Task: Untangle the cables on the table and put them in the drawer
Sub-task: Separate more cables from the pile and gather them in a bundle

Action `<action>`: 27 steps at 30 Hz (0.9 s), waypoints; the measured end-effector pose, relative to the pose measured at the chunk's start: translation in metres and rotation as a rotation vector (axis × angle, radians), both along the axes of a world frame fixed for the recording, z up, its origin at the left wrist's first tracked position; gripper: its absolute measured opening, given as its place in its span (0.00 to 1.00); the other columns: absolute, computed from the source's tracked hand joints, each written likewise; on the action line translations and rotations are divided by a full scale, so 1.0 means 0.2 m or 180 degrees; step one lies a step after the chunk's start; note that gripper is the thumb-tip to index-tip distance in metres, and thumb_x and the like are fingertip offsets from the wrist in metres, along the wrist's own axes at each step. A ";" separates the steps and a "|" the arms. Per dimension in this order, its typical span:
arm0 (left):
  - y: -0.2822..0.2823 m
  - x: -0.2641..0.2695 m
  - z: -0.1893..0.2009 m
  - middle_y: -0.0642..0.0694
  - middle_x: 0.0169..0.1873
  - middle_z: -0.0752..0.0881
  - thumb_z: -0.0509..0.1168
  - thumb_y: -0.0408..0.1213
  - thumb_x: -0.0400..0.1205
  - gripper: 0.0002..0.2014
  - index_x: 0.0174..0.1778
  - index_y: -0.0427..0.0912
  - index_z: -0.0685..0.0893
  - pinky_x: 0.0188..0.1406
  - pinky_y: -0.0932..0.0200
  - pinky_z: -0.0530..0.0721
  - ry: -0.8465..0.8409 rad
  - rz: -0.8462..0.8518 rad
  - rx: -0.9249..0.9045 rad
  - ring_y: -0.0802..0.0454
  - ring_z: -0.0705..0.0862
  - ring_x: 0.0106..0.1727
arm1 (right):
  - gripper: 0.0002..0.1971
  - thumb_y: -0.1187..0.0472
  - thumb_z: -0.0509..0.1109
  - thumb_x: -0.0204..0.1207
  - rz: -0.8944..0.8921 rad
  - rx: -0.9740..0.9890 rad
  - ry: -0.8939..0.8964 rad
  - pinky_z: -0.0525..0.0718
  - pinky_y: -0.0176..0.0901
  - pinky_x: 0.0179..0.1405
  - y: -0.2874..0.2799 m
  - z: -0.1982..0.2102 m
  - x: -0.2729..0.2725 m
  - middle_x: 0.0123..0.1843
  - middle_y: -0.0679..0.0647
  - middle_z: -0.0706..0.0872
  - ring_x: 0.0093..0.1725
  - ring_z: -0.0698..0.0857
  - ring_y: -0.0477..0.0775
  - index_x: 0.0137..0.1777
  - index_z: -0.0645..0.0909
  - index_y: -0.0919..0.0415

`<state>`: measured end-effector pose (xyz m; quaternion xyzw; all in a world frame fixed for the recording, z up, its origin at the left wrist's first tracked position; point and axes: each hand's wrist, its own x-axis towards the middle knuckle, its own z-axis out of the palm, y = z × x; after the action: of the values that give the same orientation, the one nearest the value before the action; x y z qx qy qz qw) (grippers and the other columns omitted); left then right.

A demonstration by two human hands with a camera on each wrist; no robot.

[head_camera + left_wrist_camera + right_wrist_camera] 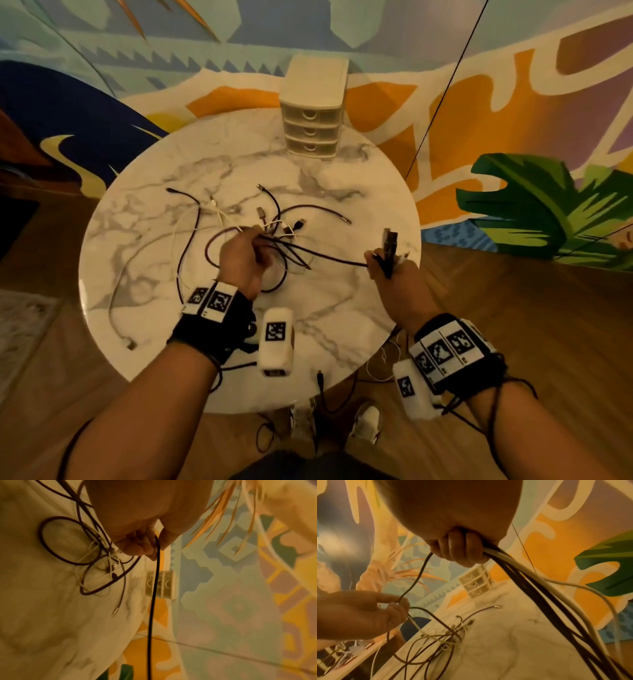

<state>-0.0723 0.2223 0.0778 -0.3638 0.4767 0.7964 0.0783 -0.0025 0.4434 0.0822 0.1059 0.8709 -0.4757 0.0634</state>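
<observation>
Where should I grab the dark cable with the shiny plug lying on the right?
Probably pinch the dark cable just behind its shiny plug, coming from above on the right. That end lies free on the table, pointing away from the tangle.

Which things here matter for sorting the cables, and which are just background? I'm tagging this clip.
Job:
left hand pinching black cable
right hand gripping cable bundle
cable tangle
drawer unit, drawers shut

Background:
marble table
wall mural
shoes
</observation>
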 end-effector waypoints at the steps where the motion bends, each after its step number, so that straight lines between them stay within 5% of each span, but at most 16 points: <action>1: -0.01 -0.02 0.01 0.50 0.16 0.77 0.59 0.31 0.82 0.13 0.30 0.40 0.77 0.14 0.68 0.67 0.0037 0.0053 0.0033 0.59 0.69 0.17 | 0.18 0.53 0.62 0.83 -0.0049 0.0067 0.0052 0.68 0.41 0.27 0.01 0.00 0.00 0.27 0.50 0.75 0.27 0.74 0.50 0.30 0.69 0.41; 4: -0.04 -0.02 -0.01 0.50 0.15 0.77 0.58 0.31 0.84 0.13 0.31 0.38 0.76 0.14 0.68 0.70 -0.0048 -0.0021 -0.0043 0.59 0.70 0.14 | 0.19 0.50 0.61 0.82 -0.0063 0.0144 0.0015 0.61 0.36 0.23 0.03 0.01 0.01 0.24 0.46 0.70 0.24 0.69 0.43 0.28 0.68 0.44; 11: -0.12 0.06 -0.04 0.47 0.18 0.76 0.57 0.26 0.82 0.12 0.32 0.38 0.75 0.15 0.69 0.76 -0.0306 -0.0289 -0.0198 0.59 0.71 0.14 | 0.19 0.51 0.60 0.83 0.0064 0.0245 -0.0049 0.68 0.32 0.21 0.05 0.00 0.02 0.22 0.48 0.72 0.23 0.71 0.46 0.28 0.69 0.48; 15: -0.11 0.18 -0.13 0.43 0.15 0.79 0.58 0.23 0.79 0.10 0.32 0.34 0.77 0.11 0.70 0.74 -0.1068 -0.1170 -0.0694 0.59 0.70 0.09 | 0.17 0.50 0.60 0.83 0.0150 0.0264 -0.0349 0.68 0.43 0.27 0.10 -0.10 0.03 0.26 0.51 0.75 0.26 0.74 0.51 0.30 0.71 0.50; 19: -0.07 0.13 -0.06 0.43 0.19 0.78 0.60 0.28 0.80 0.09 0.33 0.35 0.78 0.15 0.66 0.74 -0.1000 -0.1882 -0.1311 0.58 0.67 0.10 | 0.13 0.50 0.60 0.83 0.0053 0.0599 -0.0489 0.68 0.36 0.24 0.21 -0.19 0.08 0.28 0.50 0.76 0.26 0.74 0.48 0.41 0.76 0.56; 22: -0.06 0.11 -0.06 0.45 0.15 0.73 0.61 0.29 0.79 0.08 0.32 0.37 0.77 0.11 0.71 0.68 -0.1114 -0.2239 -0.1688 0.57 0.63 0.09 | 0.20 0.49 0.60 0.83 -0.0042 0.0677 -0.0675 0.61 0.35 0.19 0.22 -0.24 0.12 0.24 0.49 0.72 0.22 0.70 0.46 0.30 0.70 0.56; 24: -0.04 0.15 -0.08 0.47 0.11 0.70 0.64 0.34 0.79 0.10 0.32 0.39 0.75 0.13 0.73 0.64 -0.1414 -0.2795 -0.1776 0.57 0.61 0.09 | 0.21 0.50 0.59 0.84 -0.0158 0.0667 -0.0781 0.65 0.36 0.19 0.24 -0.27 0.15 0.24 0.52 0.74 0.23 0.73 0.49 0.29 0.70 0.56; 27: 0.00 0.23 -0.05 0.48 0.12 0.66 0.65 0.45 0.80 0.18 0.28 0.41 0.74 0.17 0.68 0.66 -0.1476 -0.3603 -0.1741 0.55 0.60 0.12 | 0.19 0.51 0.59 0.84 -0.0617 0.0724 -0.0774 0.78 0.48 0.36 0.30 -0.32 0.17 0.36 0.60 0.83 0.37 0.82 0.61 0.39 0.79 0.65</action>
<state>-0.0255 0.2227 0.0673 -0.2260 0.7496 0.3842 0.4893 0.0315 0.5039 0.0178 0.2525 0.8907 -0.3618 0.1097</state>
